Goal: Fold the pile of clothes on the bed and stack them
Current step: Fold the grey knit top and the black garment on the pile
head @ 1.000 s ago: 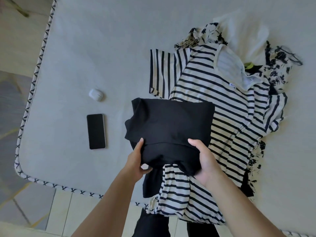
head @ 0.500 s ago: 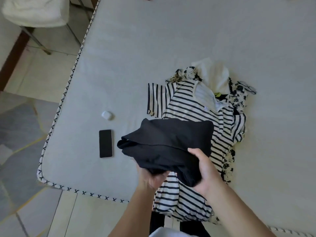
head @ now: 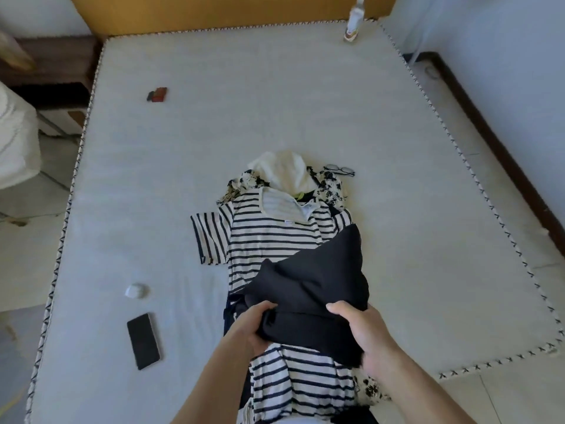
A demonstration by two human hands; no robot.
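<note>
Both hands grip our folded black garment: left hand [head: 255, 327] under its near edge, right hand [head: 365, 338] curled over, above the striped shirt [head: 269, 237]. We'd keep the folds pinched, then set it flat on bare bed [head: 428, 240].

Single head-worn wide-angle view, looking forward and steeply down from foot edge of bed [head: 275, 117] toward headboard [head: 214, 10] at top of frame. Forearms enter from bottom edge; left hand [head: 250, 328] and right hand [head: 367, 335] close to lens, low centre. Floor visible at both sides. No second view.
</note>
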